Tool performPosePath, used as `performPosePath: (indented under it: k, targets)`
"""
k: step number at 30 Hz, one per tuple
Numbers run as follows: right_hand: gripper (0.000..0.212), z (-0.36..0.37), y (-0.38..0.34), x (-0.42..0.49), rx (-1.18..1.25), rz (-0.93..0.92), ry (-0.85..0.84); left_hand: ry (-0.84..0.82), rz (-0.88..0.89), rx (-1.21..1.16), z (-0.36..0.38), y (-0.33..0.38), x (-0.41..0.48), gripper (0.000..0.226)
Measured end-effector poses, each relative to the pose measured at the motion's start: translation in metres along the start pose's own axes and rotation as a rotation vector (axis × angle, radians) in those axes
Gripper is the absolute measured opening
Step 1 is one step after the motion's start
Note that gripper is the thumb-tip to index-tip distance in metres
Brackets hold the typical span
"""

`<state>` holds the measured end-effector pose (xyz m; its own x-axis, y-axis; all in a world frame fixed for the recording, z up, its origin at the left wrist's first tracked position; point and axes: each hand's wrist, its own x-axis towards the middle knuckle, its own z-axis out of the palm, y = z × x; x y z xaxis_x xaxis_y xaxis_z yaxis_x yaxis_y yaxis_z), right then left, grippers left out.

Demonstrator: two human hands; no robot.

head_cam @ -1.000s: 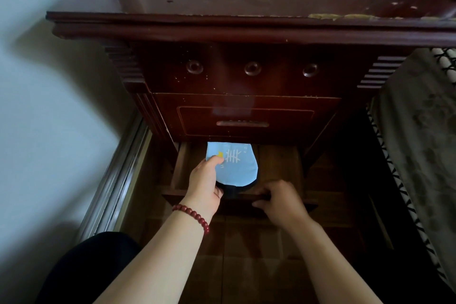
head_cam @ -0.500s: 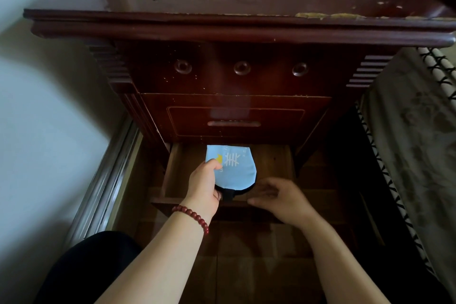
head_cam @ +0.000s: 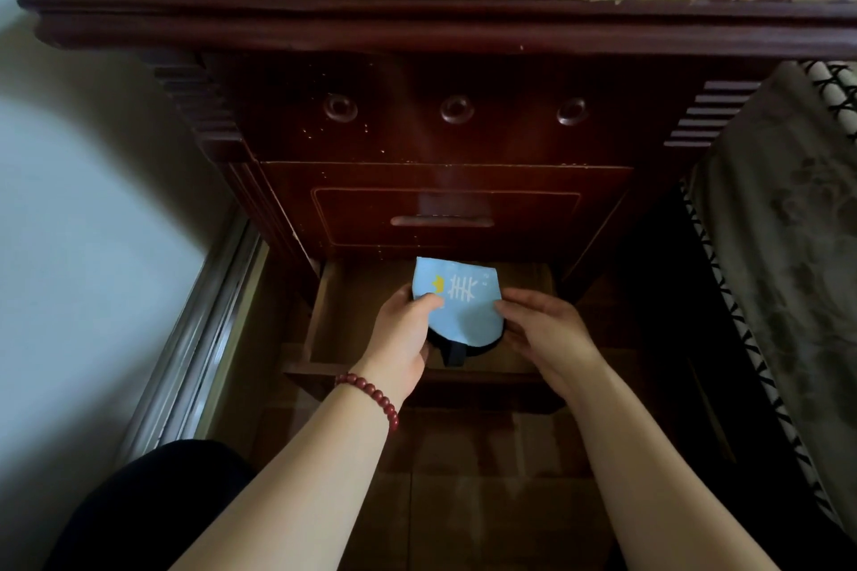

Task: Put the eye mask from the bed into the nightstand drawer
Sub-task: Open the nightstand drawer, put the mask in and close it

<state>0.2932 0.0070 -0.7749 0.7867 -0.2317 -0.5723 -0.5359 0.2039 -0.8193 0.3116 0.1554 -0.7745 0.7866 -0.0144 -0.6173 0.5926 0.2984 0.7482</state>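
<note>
The eye mask [head_cam: 463,306] is light blue with a white and yellow print, a black underside and a black strap. It is folded and held over the open bottom drawer [head_cam: 320,315] of the dark wooden nightstand [head_cam: 436,130]. My left hand [head_cam: 403,338], with a red bead bracelet at the wrist, grips the mask's left edge. My right hand [head_cam: 542,329] touches its right edge with the fingertips. Whether the mask rests on the drawer floor is hidden by the hands.
A shut drawer with a bar handle [head_cam: 440,220] sits above the open one. A pale wall and metal door track [head_cam: 204,329] run along the left. The bed with patterned bedding [head_cam: 788,246] stands to the right. Brown floor tiles [head_cam: 487,478] lie below.
My right hand left the drawer's front edge and rose to the mask's right side. The left hand kept its hold on the mask. The view moved closer to the nightstand.
</note>
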Motion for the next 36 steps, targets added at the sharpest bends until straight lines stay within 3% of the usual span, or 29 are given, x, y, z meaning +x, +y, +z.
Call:
performPosePath:
  k: [7, 11, 17, 22, 32, 36]
  targets:
    - [0.017, -0.002, 0.007, 0.022, -0.047, 0.053, 0.209, 0.009, 0.186, 0.68, 0.004, -0.007, 0.014, 0.013]
    - [0.026, -0.007, 0.013, 0.038, -0.196, 0.013, 0.27, -0.013, 0.128, 0.737, 0.014, -0.011, 0.023, 0.03]
    - [0.042, -0.009, 0.015, 0.051, -0.534, -0.007, 0.285, 0.123, 0.129, 0.882, 0.019, -0.023, 0.035, 0.056]
    - [0.026, -0.008, 0.019, 0.049, -0.718, -0.085, 0.292, 0.151, 0.144, 0.932, 0.022, -0.033, 0.047, 0.032]
    - [0.048, -0.006, 0.024, 0.051, -0.885, -0.02, 0.235, -0.214, 0.089, 1.177, 0.029, -0.048, 0.06, 0.047]
    - [0.039, -0.006, 0.026, 0.053, -1.03, 0.085, 0.088, -0.307, -0.008, 1.199, 0.03, -0.049, 0.063, 0.047]
